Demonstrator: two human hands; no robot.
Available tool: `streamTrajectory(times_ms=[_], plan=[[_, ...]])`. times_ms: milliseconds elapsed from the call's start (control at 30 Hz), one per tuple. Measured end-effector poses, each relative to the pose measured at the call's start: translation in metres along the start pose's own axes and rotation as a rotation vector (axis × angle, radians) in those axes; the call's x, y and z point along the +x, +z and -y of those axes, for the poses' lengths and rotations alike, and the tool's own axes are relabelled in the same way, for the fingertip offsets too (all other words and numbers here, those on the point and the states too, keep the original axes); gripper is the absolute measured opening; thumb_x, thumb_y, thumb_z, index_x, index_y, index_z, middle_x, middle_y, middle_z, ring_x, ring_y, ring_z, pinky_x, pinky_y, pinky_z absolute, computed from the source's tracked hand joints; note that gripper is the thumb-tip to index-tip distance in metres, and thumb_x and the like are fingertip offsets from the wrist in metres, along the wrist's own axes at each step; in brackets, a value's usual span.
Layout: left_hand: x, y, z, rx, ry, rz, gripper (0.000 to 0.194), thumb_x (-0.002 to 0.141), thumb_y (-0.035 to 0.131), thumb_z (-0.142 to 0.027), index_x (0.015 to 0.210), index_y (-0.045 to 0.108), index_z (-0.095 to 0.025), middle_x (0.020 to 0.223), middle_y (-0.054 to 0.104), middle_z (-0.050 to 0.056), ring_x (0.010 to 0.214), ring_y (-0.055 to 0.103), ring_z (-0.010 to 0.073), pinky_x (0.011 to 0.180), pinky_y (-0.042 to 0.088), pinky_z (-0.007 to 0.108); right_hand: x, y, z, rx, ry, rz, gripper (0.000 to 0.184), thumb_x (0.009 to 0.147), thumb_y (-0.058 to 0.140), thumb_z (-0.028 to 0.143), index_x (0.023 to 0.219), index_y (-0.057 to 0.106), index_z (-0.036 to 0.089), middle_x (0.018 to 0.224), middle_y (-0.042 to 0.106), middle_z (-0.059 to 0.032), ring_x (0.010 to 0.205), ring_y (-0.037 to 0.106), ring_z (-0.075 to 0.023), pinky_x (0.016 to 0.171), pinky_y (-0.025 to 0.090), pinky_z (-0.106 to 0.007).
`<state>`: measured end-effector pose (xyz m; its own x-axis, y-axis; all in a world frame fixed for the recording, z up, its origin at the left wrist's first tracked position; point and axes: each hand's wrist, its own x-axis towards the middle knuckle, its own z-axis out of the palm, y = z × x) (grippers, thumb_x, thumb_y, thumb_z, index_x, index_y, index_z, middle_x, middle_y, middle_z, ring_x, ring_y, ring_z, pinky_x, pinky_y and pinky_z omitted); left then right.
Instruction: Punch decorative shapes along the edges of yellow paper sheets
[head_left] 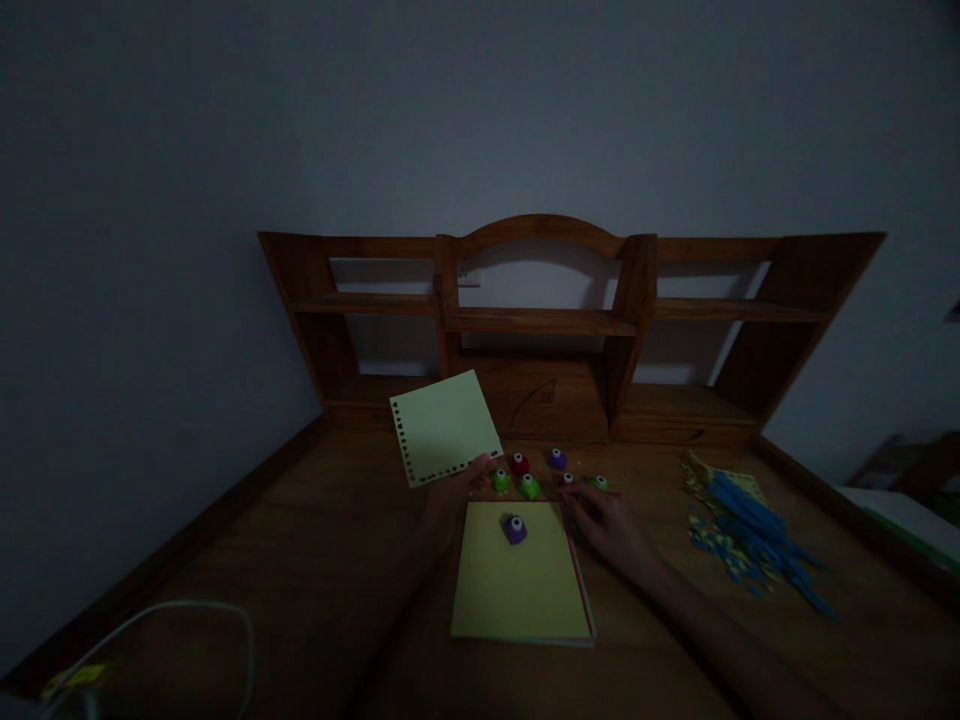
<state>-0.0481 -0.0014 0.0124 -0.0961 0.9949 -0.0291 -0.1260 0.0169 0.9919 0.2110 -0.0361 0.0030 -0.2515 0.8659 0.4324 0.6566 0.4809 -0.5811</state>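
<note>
My left hand (474, 474) pinches a pale yellow sheet (448, 425) by its lower right corner and holds it tilted above the desk. Small punched holes run along the sheet's left and bottom edges. The fingers of my right hand (604, 522) are closed on a small red craft punch (568, 480) with a round white top. Close by stand another red punch (520, 464), a purple punch (557, 459) and green punches (529, 487). Below them a purple punch (515, 530) rests on a stack of coloured paper (521, 595), yellow on top.
A wooden shelf unit (540, 320) stands at the back of the desk (315, 530). Blue and yellow paper strips and scraps (754, 530) lie in a heap on the right. A white cable (202, 604) loops at the front left. Light is dim.
</note>
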Motion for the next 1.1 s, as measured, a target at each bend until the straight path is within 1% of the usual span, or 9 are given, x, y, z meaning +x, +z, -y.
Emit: streamTrajectory(times_ms=[133,267,433,533,633,767,933,1100], plan=[[0.0016,-0.0014,0.0021,0.021,-0.004,-0.005,0.040,0.067,0.070,-0.051,0.083,0.074,-0.015,0.088,0.072,0.008,0.082,0.063,0.0220,0.076,0.046,0.031,-0.0001,-0.0010,0.0010,-0.004,-0.001,0.005,0.028,0.093,0.043,0.032,0.108,0.064,0.023,0.087,0.071,-0.0048,0.068,0.066,-0.0218,0.069,0.049,-0.031],[0.0005,0.0003,-0.0006,-0.002,0.004,-0.004,0.040,0.067,0.071,-0.050,0.083,0.074,-0.014,0.085,0.071,0.008,0.077,0.062,0.0204,0.073,0.046,0.030,0.0002,-0.0013,0.0017,-0.008,-0.003,0.009,0.027,0.093,0.043,0.031,0.108,0.064,0.023,0.088,0.071,-0.0042,0.069,0.066,-0.0215,0.066,0.048,-0.030],[-0.0021,0.0028,-0.0045,-0.007,0.037,-0.011,0.041,0.066,0.072,-0.051,0.080,0.074,-0.012,0.083,0.071,0.009,0.075,0.062,0.0201,0.073,0.046,0.030,0.0007,-0.0006,0.0008,0.012,-0.012,0.001,0.027,0.093,0.043,0.031,0.108,0.064,0.023,0.093,0.070,-0.0049,0.074,0.066,-0.0219,0.071,0.049,-0.031],[-0.0014,0.0032,-0.0047,-0.005,0.036,-0.024,0.041,0.065,0.073,-0.051,0.079,0.074,-0.012,0.079,0.070,0.009,0.073,0.061,0.0199,0.071,0.046,0.030,0.0006,-0.0014,0.0024,0.014,-0.017,0.003,0.027,0.093,0.043,0.030,0.108,0.064,0.023,0.092,0.070,-0.0045,0.074,0.066,-0.0217,0.070,0.048,-0.031],[-0.0012,0.0031,-0.0050,-0.011,0.030,-0.026,0.041,0.066,0.072,-0.051,0.080,0.074,-0.012,0.083,0.070,0.010,0.075,0.061,0.0207,0.070,0.046,0.030,0.0006,-0.0024,0.0043,0.023,-0.020,0.002,0.027,0.093,0.042,0.030,0.106,0.064,0.022,0.090,0.070,-0.0043,0.074,0.066,-0.0214,0.067,0.048,-0.029],[-0.0032,0.0030,-0.0060,-0.009,0.018,-0.014,0.039,0.069,0.070,-0.050,0.079,0.074,-0.013,0.088,0.071,0.011,0.081,0.062,0.0223,0.075,0.046,0.031,0.0008,-0.0026,0.0048,0.020,-0.011,0.010,0.027,0.093,0.043,0.031,0.106,0.064,0.022,0.086,0.070,-0.0038,0.069,0.065,-0.0208,0.064,0.047,-0.029],[-0.0033,0.0024,-0.0024,-0.036,0.061,0.015,0.037,0.069,0.071,-0.049,0.078,0.073,-0.012,0.091,0.071,0.012,0.084,0.063,0.0231,0.077,0.047,0.032,0.0007,-0.0020,0.0046,0.014,-0.004,0.004,0.029,0.093,0.042,0.032,0.106,0.065,0.021,0.089,0.070,-0.0055,0.070,0.065,-0.0218,0.066,0.048,-0.030],[0.0020,0.0002,0.0035,0.001,0.046,0.005,0.041,0.067,0.071,-0.051,0.081,0.073,-0.012,0.089,0.071,0.011,0.083,0.063,0.0230,0.077,0.047,0.032,0.0003,-0.0024,0.0055,-0.002,0.003,0.012,0.029,0.092,0.042,0.031,0.107,0.065,0.021,0.089,0.071,-0.0058,0.070,0.066,-0.0225,0.069,0.049,-0.032]])
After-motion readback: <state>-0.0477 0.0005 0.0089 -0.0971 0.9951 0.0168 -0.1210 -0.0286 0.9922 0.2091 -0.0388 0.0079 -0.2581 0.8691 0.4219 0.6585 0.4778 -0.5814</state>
